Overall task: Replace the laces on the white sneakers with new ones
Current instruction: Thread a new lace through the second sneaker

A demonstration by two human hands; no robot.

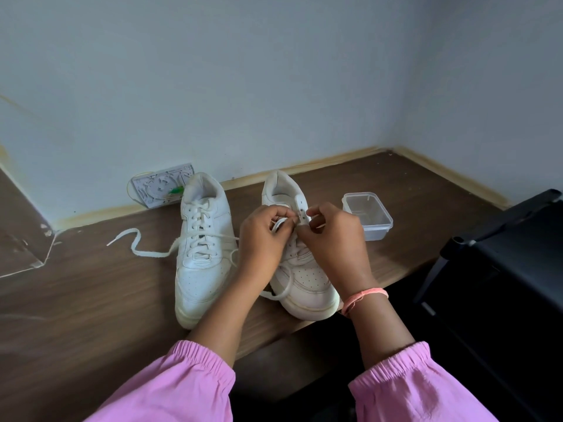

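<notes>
Two white sneakers stand on a brown wooden table [91,300], toes toward me. The left sneaker [202,248] is laced, and a loose white lace end [134,242] trails from it across the table to the left. Over the upper eyelets of the right sneaker [304,281] both hands work close together. My left hand [263,236] pinches a loop of white lace [278,225]. My right hand [330,236] pinches the lace at the sneaker's eyelet flap. Another length of lace [278,292] hangs down by the toe. The middle eyelets are hidden behind my hands.
A clear plastic container [367,214] sits just right of the right sneaker. A patterned white card [158,185] leans on the wall behind the left sneaker. A black piece of furniture [502,269] stands at the right, past the table edge. Walls close the back and right.
</notes>
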